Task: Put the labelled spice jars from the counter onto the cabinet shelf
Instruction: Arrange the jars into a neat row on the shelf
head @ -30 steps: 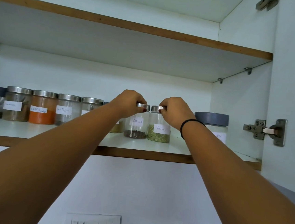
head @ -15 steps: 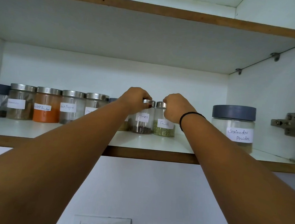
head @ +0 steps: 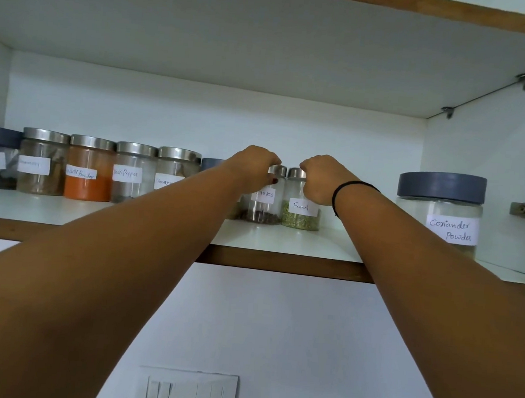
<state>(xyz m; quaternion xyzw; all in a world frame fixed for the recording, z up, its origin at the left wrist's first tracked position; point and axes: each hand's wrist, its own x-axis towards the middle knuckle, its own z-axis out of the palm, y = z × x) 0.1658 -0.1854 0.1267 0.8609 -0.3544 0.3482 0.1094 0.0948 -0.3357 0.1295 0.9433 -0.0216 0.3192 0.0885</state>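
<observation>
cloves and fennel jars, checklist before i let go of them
1. Cloves jar upright, base on the shelf: ok.
2. Fennel jar upright beside it: ok.
3. Both labels facing front: ok.
4. Hands: left hand grips the Cloves lid, right hand the Fennel lid: ok.
5. Lids screwed tight: cannot tell.
6. Apart from the Coriander Powder jar: ok.

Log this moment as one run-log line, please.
left hand grips Cloves jar lid | right hand grips Fennel jar lid | both jars on shelf

Cloves jar point(head: 264, 203) left of Fennel jar point(head: 301, 211)
</observation>
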